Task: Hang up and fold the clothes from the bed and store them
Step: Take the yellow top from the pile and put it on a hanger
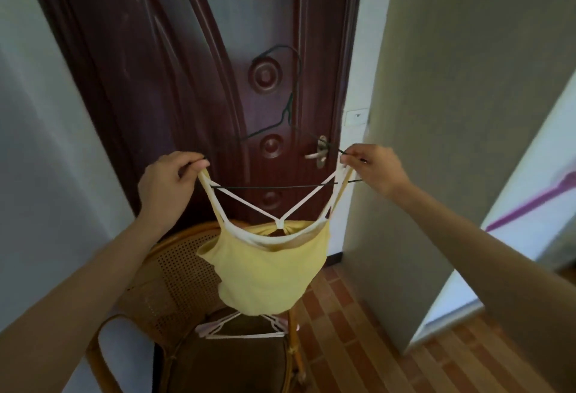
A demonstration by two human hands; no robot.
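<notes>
A yellow camisole top (265, 271) with white straps hangs in the air in front of a dark red door. A thin dark wire hanger (274, 187) runs between the straps, its hook rising up against the door. My left hand (168, 184) pinches the left strap together with the hanger's left end. My right hand (371, 168) pinches the right strap and the hanger's right end. The top's body droops below, over a rattan chair.
The dark red door (218, 81) with a lever handle (318, 152) stands straight ahead. A rattan chair (174, 293) below holds several white hangers (243, 327) on its seat. A grey-green wall (452, 112) juts out at right; the floor is brown tile.
</notes>
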